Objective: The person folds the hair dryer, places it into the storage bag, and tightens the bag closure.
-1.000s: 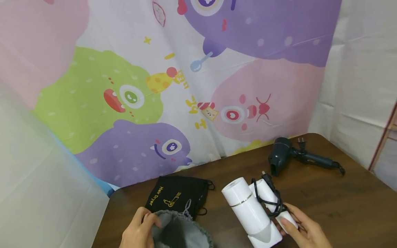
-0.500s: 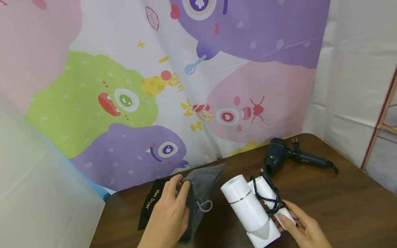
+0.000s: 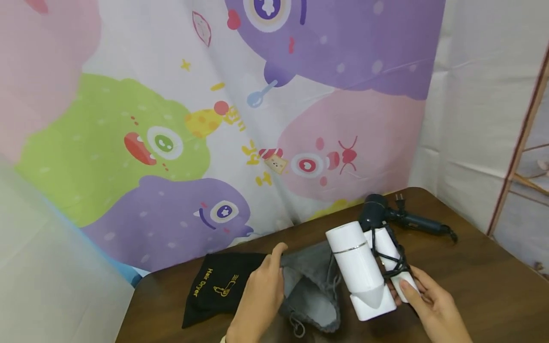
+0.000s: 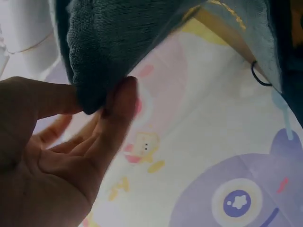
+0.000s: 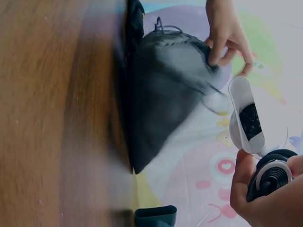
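Note:
My left hand (image 3: 260, 295) pinches the rim of a grey drawstring pouch (image 3: 312, 259) whose mouth gapes toward me. In the left wrist view, thumb and fingertips meet on the edge of the grey cloth (image 4: 118, 45). A folded white hair dryer (image 3: 360, 269), its black cord (image 3: 392, 259) wound about the handle, is in my right hand (image 3: 439, 305), gripped by the handle end. Its body overlaps the pouch's right side in the head view. In the right wrist view, the grey pouch (image 5: 158, 101) is blurred and the handle's ringed end (image 5: 274, 178) shows between thumb and fingers.
A black pouch (image 3: 214, 278) lettered "Hair Dryer" lies flat on the brown table (image 3: 467, 267), left of the grey one. Farther back on the right rests a dark hair dryer (image 3: 422, 224), its plug (image 3: 400, 202) beside it. A cartoon-printed cloth (image 3: 180, 162) hangs behind the table.
The left hand has swung the grey pouch across the black pouch to its right, next to the white hair dryer. The right hand has raised the white dryer slightly. The head view has shifted.

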The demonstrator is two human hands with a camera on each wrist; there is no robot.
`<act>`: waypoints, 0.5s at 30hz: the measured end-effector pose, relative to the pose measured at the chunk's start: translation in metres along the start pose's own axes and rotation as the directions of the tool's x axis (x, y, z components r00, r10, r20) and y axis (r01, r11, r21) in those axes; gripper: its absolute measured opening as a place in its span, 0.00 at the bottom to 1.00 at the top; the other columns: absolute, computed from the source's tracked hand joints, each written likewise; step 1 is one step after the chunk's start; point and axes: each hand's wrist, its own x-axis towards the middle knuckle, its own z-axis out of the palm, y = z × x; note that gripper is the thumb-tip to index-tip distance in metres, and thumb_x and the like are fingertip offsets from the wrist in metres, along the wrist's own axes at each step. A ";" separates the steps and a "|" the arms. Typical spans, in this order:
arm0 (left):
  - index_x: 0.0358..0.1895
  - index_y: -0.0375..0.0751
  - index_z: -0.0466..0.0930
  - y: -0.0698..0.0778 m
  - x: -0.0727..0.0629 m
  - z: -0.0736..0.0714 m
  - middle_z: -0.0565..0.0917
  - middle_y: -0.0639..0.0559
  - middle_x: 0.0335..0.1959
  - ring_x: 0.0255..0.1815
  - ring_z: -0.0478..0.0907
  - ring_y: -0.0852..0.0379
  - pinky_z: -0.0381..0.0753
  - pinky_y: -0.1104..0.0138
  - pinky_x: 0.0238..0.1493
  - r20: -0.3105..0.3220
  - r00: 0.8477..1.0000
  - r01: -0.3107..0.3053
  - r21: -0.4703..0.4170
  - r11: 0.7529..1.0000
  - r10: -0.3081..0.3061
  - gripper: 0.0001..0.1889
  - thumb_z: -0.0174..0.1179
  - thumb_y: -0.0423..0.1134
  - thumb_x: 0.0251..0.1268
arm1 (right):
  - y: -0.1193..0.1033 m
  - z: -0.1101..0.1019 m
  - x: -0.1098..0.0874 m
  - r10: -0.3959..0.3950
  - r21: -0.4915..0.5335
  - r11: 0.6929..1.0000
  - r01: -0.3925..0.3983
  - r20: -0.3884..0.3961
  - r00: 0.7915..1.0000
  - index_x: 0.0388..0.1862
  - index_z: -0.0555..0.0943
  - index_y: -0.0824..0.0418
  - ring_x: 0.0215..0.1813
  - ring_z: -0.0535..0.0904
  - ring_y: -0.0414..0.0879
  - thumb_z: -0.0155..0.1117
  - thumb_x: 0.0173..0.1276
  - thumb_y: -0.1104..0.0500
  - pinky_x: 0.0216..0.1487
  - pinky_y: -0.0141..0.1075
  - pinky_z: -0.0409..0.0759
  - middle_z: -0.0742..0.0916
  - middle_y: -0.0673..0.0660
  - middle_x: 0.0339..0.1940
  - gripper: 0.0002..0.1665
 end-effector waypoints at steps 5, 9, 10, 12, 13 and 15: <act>0.47 0.40 0.73 -0.007 0.003 0.004 0.73 0.54 0.19 0.16 0.71 0.60 0.67 0.70 0.15 -0.021 0.998 0.054 0.132 0.990 -0.052 0.13 0.66 0.31 0.63 | 0.000 -0.004 0.000 -0.068 0.015 0.998 0.068 -0.007 0.998 0.63 0.71 0.72 0.34 0.84 0.41 0.52 0.78 0.66 0.38 0.28 0.81 0.88 0.48 0.38 0.18; 0.24 0.45 0.71 -0.008 0.003 0.007 0.70 0.56 0.12 0.13 0.73 0.54 0.61 0.67 0.10 -0.048 0.992 0.127 0.281 0.951 -0.119 0.14 0.66 0.40 0.66 | -0.001 -0.005 0.000 -0.057 0.026 0.998 0.057 0.012 0.998 0.63 0.71 0.71 0.34 0.85 0.42 0.52 0.78 0.65 0.38 0.29 0.81 0.89 0.48 0.38 0.18; 0.23 0.46 0.70 -0.008 0.003 0.008 0.69 0.56 0.11 0.12 0.73 0.53 0.60 0.67 0.09 -0.054 0.991 0.134 0.292 0.947 -0.123 0.16 0.65 0.41 0.66 | -0.001 -0.004 -0.001 -0.047 0.029 0.999 0.047 0.021 0.999 0.63 0.71 0.71 0.35 0.85 0.42 0.52 0.78 0.65 0.38 0.29 0.81 0.89 0.48 0.38 0.18; 0.24 0.46 0.70 -0.006 0.002 0.009 0.66 0.57 0.09 0.09 0.70 0.54 0.56 0.68 0.08 -0.047 0.990 0.138 0.291 0.947 -0.130 0.15 0.64 0.41 0.68 | -0.002 -0.003 -0.002 -0.026 0.037 0.999 0.024 0.041 0.999 0.64 0.71 0.70 0.36 0.85 0.42 0.52 0.79 0.64 0.38 0.30 0.81 0.89 0.48 0.38 0.19; 0.27 0.45 0.71 -0.005 0.001 0.010 0.65 0.58 0.09 0.08 0.69 0.54 0.54 0.69 0.08 -0.042 0.991 0.134 0.286 0.949 -0.127 0.14 0.64 0.41 0.69 | -0.002 -0.003 -0.003 -0.026 0.037 0.999 0.024 0.050 0.998 0.64 0.71 0.70 0.35 0.85 0.42 0.52 0.79 0.64 0.38 0.30 0.82 0.89 0.49 0.38 0.19; 0.32 0.44 0.71 -0.004 -0.001 0.010 0.65 0.58 0.09 0.07 0.68 0.56 0.54 0.70 0.08 -0.029 0.993 0.120 0.268 0.956 -0.116 0.11 0.63 0.40 0.69 | -0.001 -0.001 -0.004 -0.031 0.041 0.999 0.028 0.064 0.997 0.64 0.71 0.71 0.35 0.84 0.42 0.52 0.78 0.65 0.38 0.31 0.82 0.88 0.50 0.38 0.19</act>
